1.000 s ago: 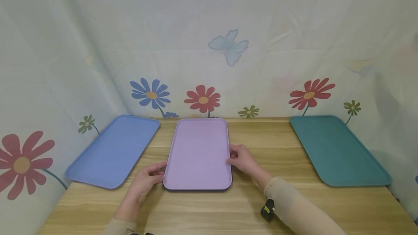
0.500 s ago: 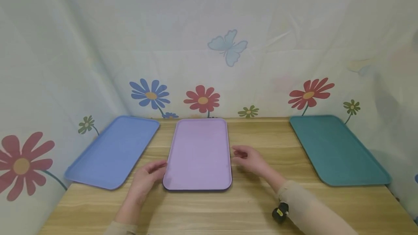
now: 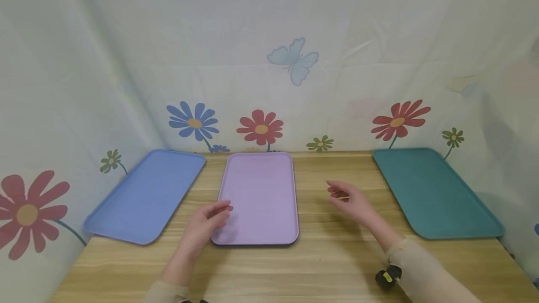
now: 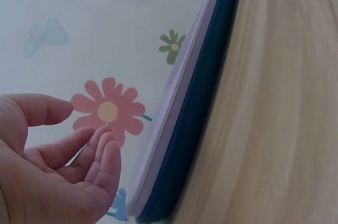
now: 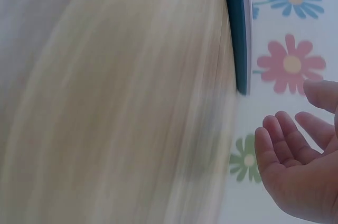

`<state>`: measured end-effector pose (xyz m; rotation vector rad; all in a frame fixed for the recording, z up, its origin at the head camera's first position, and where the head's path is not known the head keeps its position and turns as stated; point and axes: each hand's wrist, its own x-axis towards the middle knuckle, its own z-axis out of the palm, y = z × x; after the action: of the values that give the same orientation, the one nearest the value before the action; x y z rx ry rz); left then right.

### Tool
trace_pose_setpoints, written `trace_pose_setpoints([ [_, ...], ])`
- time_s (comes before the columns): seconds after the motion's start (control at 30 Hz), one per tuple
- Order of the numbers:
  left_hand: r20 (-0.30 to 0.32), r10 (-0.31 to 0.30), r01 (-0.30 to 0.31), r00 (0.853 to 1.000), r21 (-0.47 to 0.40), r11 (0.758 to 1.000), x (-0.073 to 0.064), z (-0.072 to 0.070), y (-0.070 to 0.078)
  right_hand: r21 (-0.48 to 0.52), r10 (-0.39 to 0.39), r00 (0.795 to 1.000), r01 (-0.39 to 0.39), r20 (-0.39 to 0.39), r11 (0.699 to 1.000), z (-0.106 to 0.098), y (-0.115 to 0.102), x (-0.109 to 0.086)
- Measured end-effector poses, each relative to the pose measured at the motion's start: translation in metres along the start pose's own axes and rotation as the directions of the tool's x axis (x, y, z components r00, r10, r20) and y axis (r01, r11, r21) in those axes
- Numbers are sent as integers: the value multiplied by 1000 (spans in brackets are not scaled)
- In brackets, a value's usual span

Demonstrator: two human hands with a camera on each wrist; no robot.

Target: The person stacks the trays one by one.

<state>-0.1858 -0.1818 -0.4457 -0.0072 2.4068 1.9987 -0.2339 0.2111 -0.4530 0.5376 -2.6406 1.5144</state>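
Left hand (image 3: 201,229), blue tray (image 3: 147,195) beside lilac tray (image 3: 261,188)

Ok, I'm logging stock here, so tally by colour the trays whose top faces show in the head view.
Light-purple rectangular tray: 1
Light-blue rectangular tray: 1
Dark-green rectangular tray: 1
Total: 3, leaving out the dark teal layer beneath the purple one, which I can't count.

Three tray tops (image 3: 261,191) (image 3: 147,193) (image 3: 435,193), two hands (image 3: 202,226) (image 3: 350,202)
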Motion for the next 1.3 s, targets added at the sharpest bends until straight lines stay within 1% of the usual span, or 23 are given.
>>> trace_pose_setpoints([
  [0.2,36,18,-18,999,-6,1000,2,16,3,-26,19,999,-19,-34,999,-20,7,-10],
  [0.3,46,13,-12,999,-17,1000,2,24,5,-43,9,999,-11,-45,999,-30,7,-15],
  [0.43,58,12,-10,998,-38,999,1,35,7,-92,19,997,-26,-69,995,-41,6,-21],
  [0.57,77,34,-31,996,-49,998,1,46,9,-120,49,994,-60,-98,991,-50,8,-27],
  [0.67,98,44,-40,994,-45,998,2,54,11,-118,50,992,-63,-112,991,-55,11,-30],
  [0.8,140,60,-55,988,-39,998,3,66,15,-137,32,991,-49,-127,989,-61,14,-34],
  [0.97,175,85,-75,981,-64,995,2,79,20,-132,12,990,-30,-141,991,-68,18,-38],
  [1.07,198,95,-81,976,-79,994,1,87,22,-131,12,988,-33,-154,991,-73,22,-41],
  [1.3,274,111,-86,955,-101,991,0,107,24,-180,0,983,-33,-182,983,-85,32,-48],
])
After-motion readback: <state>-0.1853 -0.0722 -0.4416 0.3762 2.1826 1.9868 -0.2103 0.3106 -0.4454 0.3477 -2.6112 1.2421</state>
